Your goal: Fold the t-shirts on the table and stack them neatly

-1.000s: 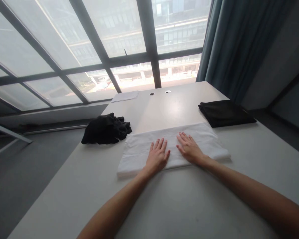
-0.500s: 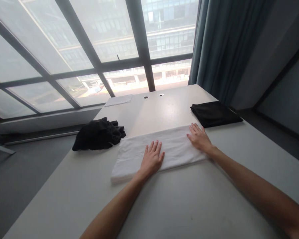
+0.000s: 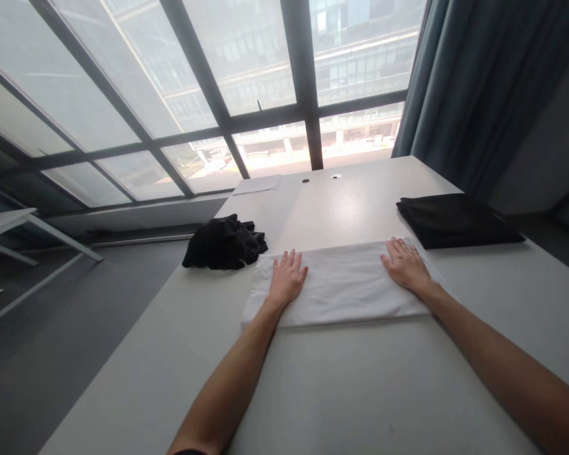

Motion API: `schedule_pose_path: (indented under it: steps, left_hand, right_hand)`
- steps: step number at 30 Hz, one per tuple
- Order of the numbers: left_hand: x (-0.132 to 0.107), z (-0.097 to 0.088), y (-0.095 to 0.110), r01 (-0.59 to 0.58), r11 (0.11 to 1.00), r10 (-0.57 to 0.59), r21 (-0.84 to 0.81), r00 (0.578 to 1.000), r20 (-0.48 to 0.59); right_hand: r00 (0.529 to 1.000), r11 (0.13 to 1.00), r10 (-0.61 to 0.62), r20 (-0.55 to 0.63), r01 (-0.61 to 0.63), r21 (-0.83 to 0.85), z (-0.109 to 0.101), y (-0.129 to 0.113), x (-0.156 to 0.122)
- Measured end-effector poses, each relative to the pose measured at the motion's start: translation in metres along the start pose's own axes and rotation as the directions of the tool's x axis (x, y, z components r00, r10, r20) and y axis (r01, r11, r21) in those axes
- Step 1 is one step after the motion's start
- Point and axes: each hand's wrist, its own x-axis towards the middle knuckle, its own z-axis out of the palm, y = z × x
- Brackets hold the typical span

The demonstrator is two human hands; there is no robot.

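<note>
A white cloth point(image 3: 344, 284), folded into a long flat band, lies across the pale table point(image 3: 341, 392) in front of me. My left hand point(image 3: 287, 278) rests flat on its left end, fingers stretched out and holding nothing. Flat on the cloth's right end lies my right hand point(image 3: 405, 265), fingers also extended. A crumpled black garment point(image 3: 225, 241) sits just left of the cloth near the table's left edge. A neatly folded black garment point(image 3: 455, 220) lies at the right, a little beyond my right hand.
A flat white sheet point(image 3: 256, 184) and two round holes point(image 3: 320, 178) sit at the table's far end by the large window. A dark curtain point(image 3: 459, 95) hangs at the right. Another white table point(image 3: 9, 221) stands on the floor at far left.
Both hands have slid apart along the white cloth, from its middle to its two ends, staying flat. The right moved first, then the left.
</note>
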Motion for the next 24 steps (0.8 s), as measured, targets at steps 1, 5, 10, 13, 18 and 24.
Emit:
schedule_pose_path:
  steps: [1,5,10,13,18,24]
  left_hand:
    - [0.001,0.002,-0.007,0.023,1.0,-0.023,0.011,1.0,0.009]
    - [0.0,0.01,-0.023,0.032,0.999,-0.032,-0.005,0.999,0.001]
    - [-0.002,0.007,-0.053,0.151,0.988,-0.151,0.022,0.988,-0.017]
    - [-0.003,0.005,-0.071,0.204,0.979,-0.204,0.019,0.979,-0.001]
    - [-0.002,0.008,-0.075,0.218,0.976,-0.218,0.003,0.976,0.015]
    - [-0.003,-0.003,-0.064,0.228,0.974,-0.227,0.009,0.973,-0.048]
  right_hand:
    - [1.0,1.0,-0.004,-0.004,0.004,-0.004,0.002,0.001,0.0]
    - [1.0,1.0,-0.02,-0.018,0.019,-0.017,0.008,0.005,0.001]
    - [1.0,1.0,-0.009,-0.028,0.009,-0.003,0.011,0.007,0.0]
    - [0.999,1.0,-0.01,-0.032,0.01,0.0,0.008,0.005,0.0]
    - [1.0,1.0,-0.005,-0.025,0.005,-0.007,0.002,0.001,-0.001]
    - [1.0,1.0,0.01,-0.023,-0.009,0.013,-0.009,-0.003,-0.002]
